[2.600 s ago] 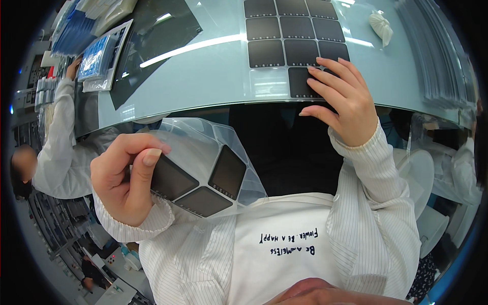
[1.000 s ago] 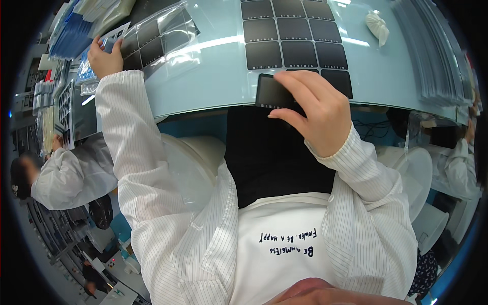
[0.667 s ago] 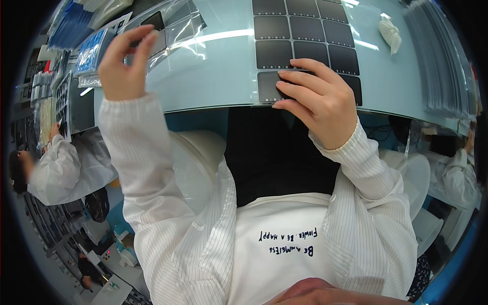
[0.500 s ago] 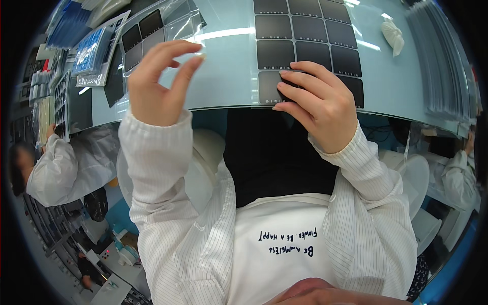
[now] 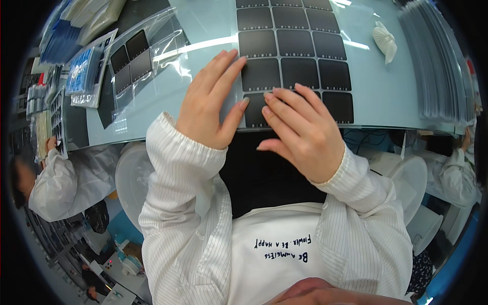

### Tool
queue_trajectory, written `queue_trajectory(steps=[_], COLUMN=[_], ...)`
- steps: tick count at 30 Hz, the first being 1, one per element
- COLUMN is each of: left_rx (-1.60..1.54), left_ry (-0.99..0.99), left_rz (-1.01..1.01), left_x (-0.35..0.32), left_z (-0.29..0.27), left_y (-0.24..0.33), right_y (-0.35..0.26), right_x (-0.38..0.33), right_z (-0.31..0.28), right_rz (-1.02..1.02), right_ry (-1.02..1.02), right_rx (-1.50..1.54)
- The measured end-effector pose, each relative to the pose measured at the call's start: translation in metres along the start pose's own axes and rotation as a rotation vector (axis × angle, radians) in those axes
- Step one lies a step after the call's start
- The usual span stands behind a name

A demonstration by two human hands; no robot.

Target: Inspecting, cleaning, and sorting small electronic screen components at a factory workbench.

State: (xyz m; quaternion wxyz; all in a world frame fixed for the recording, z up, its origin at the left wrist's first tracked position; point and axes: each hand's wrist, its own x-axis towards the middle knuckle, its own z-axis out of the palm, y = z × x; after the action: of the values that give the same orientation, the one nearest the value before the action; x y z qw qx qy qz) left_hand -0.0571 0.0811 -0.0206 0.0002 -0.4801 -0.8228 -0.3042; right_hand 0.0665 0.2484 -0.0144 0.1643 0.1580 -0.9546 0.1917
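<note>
Left grip (image 5: 206, 109): fingers parted, nothing visibly pinched, tips by the left edge of the dark panels (image 5: 260, 74). Right grip (image 5: 307, 137): relaxed, unclenched, fingertips over the front row; pressure can't be told. Front-left panel (image 5: 255, 113) lies flat between both grips on the glossy worktop (image 5: 378, 99). Likely thin, light, stiff, slick, scratch-prone; best held by opposite edges. Satin faces, rounded corners. Left of left grip: crinkly clear sleeve (image 5: 163, 48), four similar panels. Beyond right grip: knotted white pouch (image 5: 385, 42).

dark panels (image 5: 299, 73): smooth, satiny | tabletop (image 5: 378, 96): glossy, glass-like (streaked with glare) | bag (image 5: 163, 55): shiny plastic
</note>
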Motion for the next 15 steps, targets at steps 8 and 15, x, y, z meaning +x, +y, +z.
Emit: queue_trajectory(steps=[8,15], left_rx=[0.066,0.093], left_ry=[-0.076,-0.066], left_rz=[-0.045,-0.02], left_x=[0.004,0.003], left_z=[-0.007,-0.003], left_y=[0.007,0.006], right_y=[0.024,0.068], right_x=[-0.022,-0.072], right_z=[-0.036,-0.086], right_rz=[0.155,0.942], right_ry=[0.117,0.304], right_rx=[0.265,0.971])
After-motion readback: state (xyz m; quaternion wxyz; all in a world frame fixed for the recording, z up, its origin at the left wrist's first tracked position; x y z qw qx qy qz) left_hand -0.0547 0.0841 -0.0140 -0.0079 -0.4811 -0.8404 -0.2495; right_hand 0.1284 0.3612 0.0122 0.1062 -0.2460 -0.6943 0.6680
